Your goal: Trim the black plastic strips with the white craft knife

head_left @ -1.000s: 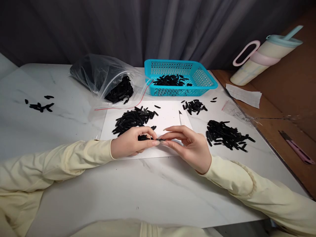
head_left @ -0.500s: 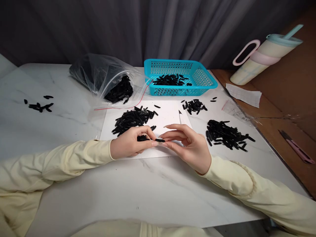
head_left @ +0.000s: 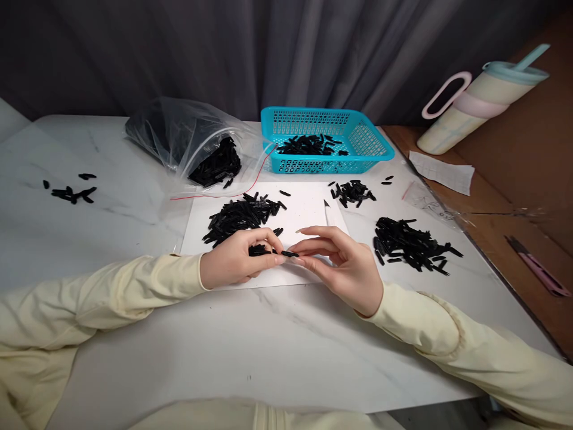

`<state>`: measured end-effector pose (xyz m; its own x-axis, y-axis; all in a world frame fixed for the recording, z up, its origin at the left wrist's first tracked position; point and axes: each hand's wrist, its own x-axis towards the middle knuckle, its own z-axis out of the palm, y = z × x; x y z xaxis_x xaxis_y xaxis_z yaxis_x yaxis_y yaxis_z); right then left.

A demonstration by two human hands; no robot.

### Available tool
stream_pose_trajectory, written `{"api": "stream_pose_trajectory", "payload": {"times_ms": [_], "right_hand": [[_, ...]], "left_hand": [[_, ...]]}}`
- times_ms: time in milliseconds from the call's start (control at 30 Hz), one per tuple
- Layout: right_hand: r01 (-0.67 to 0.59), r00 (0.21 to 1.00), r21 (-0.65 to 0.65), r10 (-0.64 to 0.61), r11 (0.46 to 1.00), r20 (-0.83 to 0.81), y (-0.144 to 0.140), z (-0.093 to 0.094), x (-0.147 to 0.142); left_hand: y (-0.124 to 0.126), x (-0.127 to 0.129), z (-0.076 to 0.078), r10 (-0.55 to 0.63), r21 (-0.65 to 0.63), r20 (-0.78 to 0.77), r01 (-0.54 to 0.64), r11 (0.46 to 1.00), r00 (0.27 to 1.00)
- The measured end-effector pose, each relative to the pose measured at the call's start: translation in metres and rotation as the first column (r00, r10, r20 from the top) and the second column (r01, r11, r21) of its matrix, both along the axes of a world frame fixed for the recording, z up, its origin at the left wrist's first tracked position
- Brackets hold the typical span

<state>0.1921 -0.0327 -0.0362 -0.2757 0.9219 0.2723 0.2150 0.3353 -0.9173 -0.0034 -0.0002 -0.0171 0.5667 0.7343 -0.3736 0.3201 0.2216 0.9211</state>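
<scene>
A slim black piece (head_left: 290, 254) is held level between my two hands, above a white sheet (head_left: 308, 209). My left hand (head_left: 244, 257) is closed, with thumb and forefinger pinching the left end. More black pieces (head_left: 258, 251) show inside the curl of its fingers; whether they are gripped or lie behind, I cannot tell. My right hand (head_left: 342, 263) has thumb and fingertips at the right end, the forefinger raised over it. Just beyond my left hand, a heap of the same black pieces (head_left: 237, 218) covers the sheet's left part.
Behind lie a clear zip bag (head_left: 179, 131) of black pieces and a blue basket (head_left: 331, 166) holding some. A small pile (head_left: 353, 192) and a larger one (head_left: 409, 243) are to the right, a few pieces (head_left: 74, 194) far left. A tumbler (head_left: 474, 107) and pink cutter (head_left: 539, 269) stand off right.
</scene>
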Motion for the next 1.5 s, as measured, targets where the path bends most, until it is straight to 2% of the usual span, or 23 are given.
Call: {"api": "stream_pose_trajectory", "payload": {"times_ms": [167, 433, 900, 1233, 1500], "right_hand": [[0.023, 0.999, 0.027, -0.024, 0.999, 0.046, -0.0011, 0.0012, -0.0005], [0.016, 0.982, 0.216, -0.056, 0.976, 0.182, -0.0051, 0.0034, -0.0003], [-0.006, 0.984, 0.164, -0.023, 0.986, 0.176, -0.0054, 0.0036, -0.0005], [-0.021, 0.983, 0.171, -0.011, 0.985, 0.185, -0.0050, 0.0044, -0.0018], [0.024, 0.990, 0.196, -0.051, 0.980, 0.131, -0.0048, 0.0015, -0.0009]], "left_hand": [[-0.0001, 0.0000, 0.0032, -0.004, -0.056, 0.030, 0.006, 0.998, 1.000], [0.0008, 0.0013, 0.0036, 0.017, -0.137, 0.078, -0.006, 0.991, 0.997], [0.0011, 0.0013, 0.0022, 0.053, -0.173, 0.126, -0.031, 0.984, 0.991], [0.0014, 0.0012, 0.0001, 0.042, -0.135, 0.128, -0.024, 0.991, 0.991], [0.0000, -0.0008, 0.0023, 0.031, -0.123, 0.142, -0.013, 0.992, 0.989]]}}
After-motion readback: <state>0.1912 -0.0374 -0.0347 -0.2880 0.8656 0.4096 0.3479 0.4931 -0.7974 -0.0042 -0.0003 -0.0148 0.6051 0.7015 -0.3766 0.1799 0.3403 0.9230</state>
